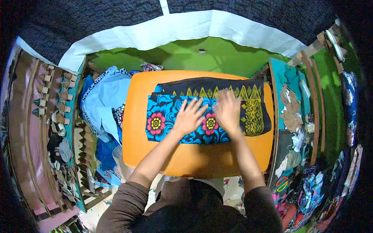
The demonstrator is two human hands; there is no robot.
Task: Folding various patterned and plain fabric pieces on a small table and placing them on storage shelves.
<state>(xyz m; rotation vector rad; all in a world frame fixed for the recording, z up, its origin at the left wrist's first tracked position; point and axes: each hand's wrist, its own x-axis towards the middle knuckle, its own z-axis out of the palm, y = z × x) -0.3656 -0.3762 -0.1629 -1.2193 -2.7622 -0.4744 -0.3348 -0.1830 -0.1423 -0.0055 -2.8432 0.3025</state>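
Observation:
A folded cloth point(155, 134) with blue swirls and pink-and-yellow flowers lies on an orange tabletop point(151, 163). My left hand point(189, 116) rests flat on it, fingers spread, between the two large flowers. Blurred by motion, my right hand point(228, 110) is over the right end of the flowered cloth, its fingers stretched toward the far side. Behind and to the right of that cloth is a black cloth point(252, 116) with gold triangle and diamond patterns, also folded. The flowered piece overlaps part of it. Neither hand grips anything visible.
Light-blue fabric point(110, 93) is heaped beside the table's left edge. A wooden rack point(72, 128) stands at left. Fabric scraps lie on a shelf point(291, 108) at right, with red-and-yellow-handled scissors point(282, 183) near its front. A green wall point(175, 58) rises beyond the table.

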